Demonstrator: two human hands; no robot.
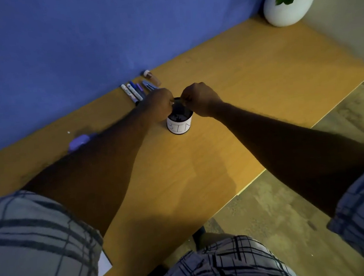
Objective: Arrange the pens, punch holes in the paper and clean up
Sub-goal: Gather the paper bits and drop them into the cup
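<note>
1. Head view: your left hand [160, 104] and right hand [199, 98] meet knuckle to knuckle over the mouth of one small black cylindrical cup with a white paper label lettered "BIN" [179, 124]. It stands upright near the middle of the smooth orange-brown wooden tabletop [249, 86].
2. Both sets of fingers are curled tight, with the tips drawn together above the cup's opening. You cannot tell whether they pinch anything; the spot is too small and dark.
3. The slim plastic pens and markers, white, blue and purple [137, 91], lie side by side in one row against the matte blue wall [79, 47], just behind your left hand. At least five show, but blur hides the exact count.
4. One small brown bottle with a pale cap [151, 76] lies on its side just beside the row.
5. One rounded purple object [79, 142], blurred, sits on the table left of your left forearm.
6. One white sheet corner [104, 264] shows at the near edge, under your grey plaid sleeve [37, 240].
7. One glossy white rounded pot holding green leaves [286, 9] stands in the far right corner.
</note>
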